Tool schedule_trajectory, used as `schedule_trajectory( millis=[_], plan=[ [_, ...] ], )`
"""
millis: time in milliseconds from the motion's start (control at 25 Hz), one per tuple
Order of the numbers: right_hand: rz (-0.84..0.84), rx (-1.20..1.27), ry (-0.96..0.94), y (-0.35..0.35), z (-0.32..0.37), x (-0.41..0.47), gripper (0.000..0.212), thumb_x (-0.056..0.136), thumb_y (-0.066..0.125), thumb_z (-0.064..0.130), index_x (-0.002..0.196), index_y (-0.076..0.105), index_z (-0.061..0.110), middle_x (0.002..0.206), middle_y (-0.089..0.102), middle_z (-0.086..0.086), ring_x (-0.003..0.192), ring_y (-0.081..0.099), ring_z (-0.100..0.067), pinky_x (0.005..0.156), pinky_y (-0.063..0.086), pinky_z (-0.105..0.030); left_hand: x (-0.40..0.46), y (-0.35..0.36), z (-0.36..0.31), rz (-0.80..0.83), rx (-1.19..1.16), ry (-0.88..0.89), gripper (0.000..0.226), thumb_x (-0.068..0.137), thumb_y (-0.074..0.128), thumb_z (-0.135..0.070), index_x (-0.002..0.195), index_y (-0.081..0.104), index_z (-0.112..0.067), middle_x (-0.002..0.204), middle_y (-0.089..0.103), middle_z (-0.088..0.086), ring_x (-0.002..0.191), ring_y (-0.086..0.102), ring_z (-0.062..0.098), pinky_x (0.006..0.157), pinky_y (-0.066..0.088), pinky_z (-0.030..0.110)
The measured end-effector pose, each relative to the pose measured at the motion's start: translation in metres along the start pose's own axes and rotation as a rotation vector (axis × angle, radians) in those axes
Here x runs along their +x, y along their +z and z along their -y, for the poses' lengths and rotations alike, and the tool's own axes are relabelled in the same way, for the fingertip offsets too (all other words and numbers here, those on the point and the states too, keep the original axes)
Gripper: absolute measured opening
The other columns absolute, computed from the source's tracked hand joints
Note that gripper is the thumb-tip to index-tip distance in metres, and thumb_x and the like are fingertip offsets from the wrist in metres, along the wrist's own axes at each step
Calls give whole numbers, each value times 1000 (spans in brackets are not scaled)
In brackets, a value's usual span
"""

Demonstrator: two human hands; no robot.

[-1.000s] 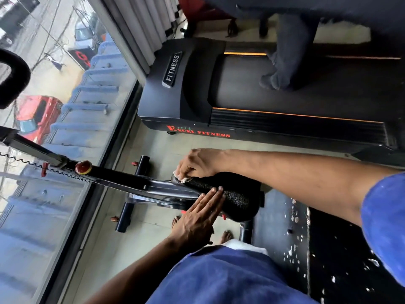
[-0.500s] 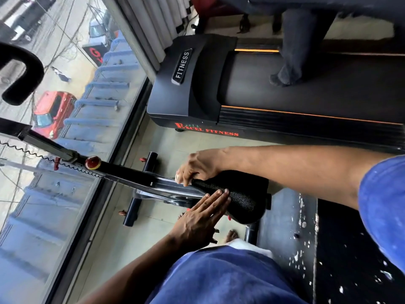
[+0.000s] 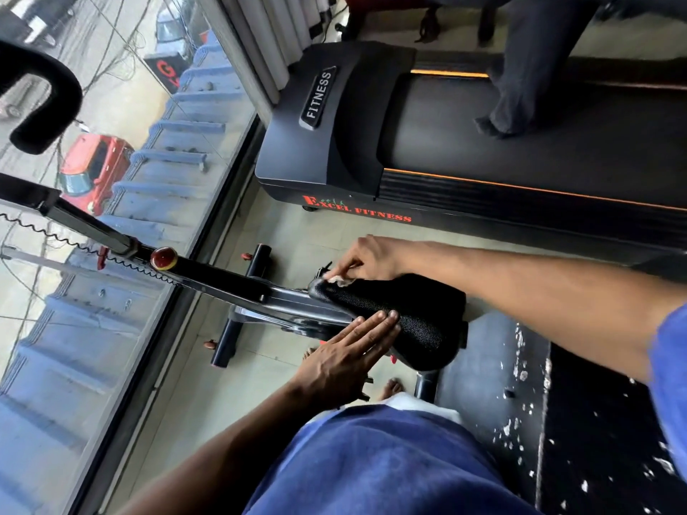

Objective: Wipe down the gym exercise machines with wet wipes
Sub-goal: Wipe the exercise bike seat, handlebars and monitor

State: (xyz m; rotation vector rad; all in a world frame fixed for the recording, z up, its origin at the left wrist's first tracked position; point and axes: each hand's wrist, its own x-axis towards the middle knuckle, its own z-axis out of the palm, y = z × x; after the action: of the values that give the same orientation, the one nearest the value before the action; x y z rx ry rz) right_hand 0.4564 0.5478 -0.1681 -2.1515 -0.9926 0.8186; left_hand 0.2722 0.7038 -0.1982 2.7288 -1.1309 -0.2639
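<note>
A large window (image 3: 122, 202) is seen along the left, with a red car (image 3: 93, 169) visible through it at nine o'clock and a grey car (image 3: 169, 29) at eleven o'clock. White curtains (image 3: 256, 42) are hung at twelve o'clock. A trouser leg (image 3: 520, 76) is seen at one o'clock. A black mat (image 3: 594, 421) flecked with white is laid at four o'clock.
</note>
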Motion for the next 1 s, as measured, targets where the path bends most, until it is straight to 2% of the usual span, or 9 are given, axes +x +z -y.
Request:
schedule_trajectory(
  millis=[80,120,280,480,560,680,760,880,1000],
  plan=[
    [-34,-132,14,-8,-14,-39,39,97,60,11,127,71,34,125,69,13,106,65,3,88,47,-10,1,3,1,22,-35,-11,103,81,71,-14,166,13,-10,174,4,7,161,2,21,129,12,41],
    [-32,-188,34,-14,-22,-60,39,97,59,12,128,70,33,125,69,11,107,66,1,88,47,-10,3,2,-1,32,-28,-5,101,81,68,-13,166,13,-10,174,3,7,161,2,21,129,11,41],
    [-72,-292,150,-37,-57,-117,36,96,59,12,123,73,32,120,73,6,105,72,-11,91,53,-31,1,4,-1,27,-23,-10,93,82,55,-14,166,14,-10,174,1,6,161,1,21,129,12,41],
    [-493,-185,248,12,-59,-133,33,95,56,6,117,77,18,116,76,-2,102,74,-23,90,57,-34,1,3,0,39,-8,1,114,69,76,-16,166,16,-10,175,5,6,161,5,21,129,15,41],
    [-698,-101,317,36,-51,-130,31,95,55,3,113,78,14,114,77,-4,103,73,-26,91,55,-31,2,0,4,11,-1,17,109,71,76,-21,165,21,-11,173,15,6,160,15,20,129,21,40],
    [-957,64,529,55,-35,-120,29,96,54,4,110,78,14,112,77,-6,106,70,-28,94,50,-30,15,-10,24,-53,9,17,88,83,60,-24,163,26,-13,171,23,5,157,25,20,125,29,41],
    [-1047,85,593,64,-26,-116,30,96,54,4,110,78,15,113,77,-6,107,70,-29,95,52,-34,25,-16,41,-30,24,29,82,92,55,-29,165,22,-15,173,18,3,159,20,18,126,27,40],
    [-1090,47,675,71,-21,-127,29,96,55,6,112,77,16,113,77,-6,106,70,-31,90,51,-33,30,-17,48,31,9,51,90,91,67,-31,166,20,-16,174,15,2,160,15,16,128,23,37],
    [-1132,38,767,83,-18,-139,27,97,57,9,115,76,16,113,76,-8,104,69,-36,86,53,-36,30,-22,38,11,-29,29,88,80,69,-23,161,36,-12,169,30,7,155,32,23,122,35,42]
  ],
)
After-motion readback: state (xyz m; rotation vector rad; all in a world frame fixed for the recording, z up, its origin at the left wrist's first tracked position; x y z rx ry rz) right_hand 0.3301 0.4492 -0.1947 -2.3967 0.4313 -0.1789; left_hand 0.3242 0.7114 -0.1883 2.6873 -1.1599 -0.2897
